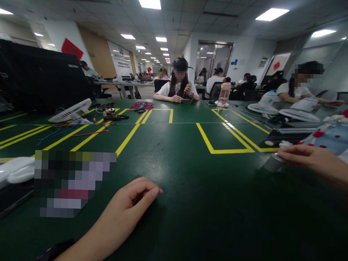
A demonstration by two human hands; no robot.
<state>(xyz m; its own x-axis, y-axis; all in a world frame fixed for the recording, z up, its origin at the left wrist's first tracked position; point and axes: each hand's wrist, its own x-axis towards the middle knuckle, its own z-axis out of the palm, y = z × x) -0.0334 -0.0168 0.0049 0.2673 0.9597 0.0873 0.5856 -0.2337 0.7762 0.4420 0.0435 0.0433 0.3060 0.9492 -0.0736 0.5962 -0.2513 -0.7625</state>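
Grey cylinder (pixel 273 164) at the frame's right, on or just above the green counter (pixel 199 211), its top held in the right hand (pixel 315 163). Left hand (pixel 134 199), lower centre: narrow, curled grip.

Open-plan office by look of it, partly used as electronics workshop. Office signs: grey panelled ceiling (pixel 192 17) with bright rectangular lights (pixel 148 0), black-backed chair (pixel 217 90), white wall sign with blue logo (pixel 118 62), metal-framed glass double door (pixel 213 55), seated people (pixel 216 79) in background. Workshop signs: broad dark green table (pixel 205 207) marked with yellow tape (pixel 232 151), tangled heap of red and blue wires (pixel 141 105), person in white top and dark cap (pixel 166 90) doing handwork opposite.
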